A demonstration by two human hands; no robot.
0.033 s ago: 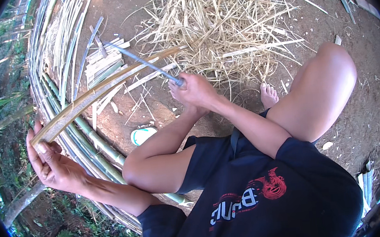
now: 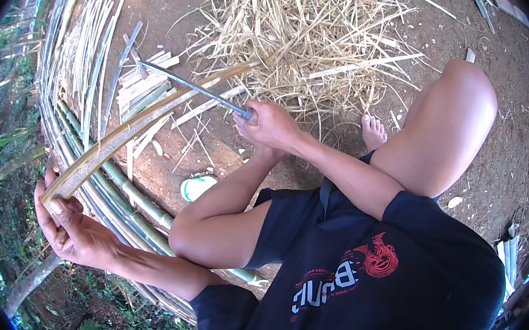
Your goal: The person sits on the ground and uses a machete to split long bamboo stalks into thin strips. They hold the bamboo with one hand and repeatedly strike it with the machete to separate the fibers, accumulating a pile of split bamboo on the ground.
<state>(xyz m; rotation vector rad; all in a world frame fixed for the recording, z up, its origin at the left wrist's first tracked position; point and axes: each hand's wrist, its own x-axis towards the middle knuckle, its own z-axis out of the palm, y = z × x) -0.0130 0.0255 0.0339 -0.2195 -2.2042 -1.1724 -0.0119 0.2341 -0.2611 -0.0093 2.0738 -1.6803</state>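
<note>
Long strip — near end pinched between thumb and fingers of left hand, far end up and right at shavings pile. Right hand closed round handle of slim blade tool, just beside strip's far half, nearer that end than left hand. Tool points up-left, crossing strip's long axis; contact unclear. Strip: slightly bowed, tan, pale mottled broad face, golden-brown edges. Looks like split bamboo.

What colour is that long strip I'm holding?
Golden-tan edges with a paler, greyish middle; the strip shows best in the head view.
</note>
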